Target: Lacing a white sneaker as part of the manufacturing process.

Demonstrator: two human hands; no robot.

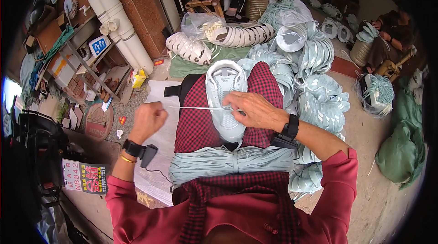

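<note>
Head view: pale-blue shoe (217, 92), mesh-tongued; left hand (149, 120) fisted round taut lace (191, 107), right hand (258, 110) half-curled, hold unclear.

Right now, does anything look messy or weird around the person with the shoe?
Yes, a little: a crumpled white scrap and a red-and-yellow scrap lie loose on the ground, left of the left hand, like dropped litter. The pale shoe and its taut lace look fine.
</note>
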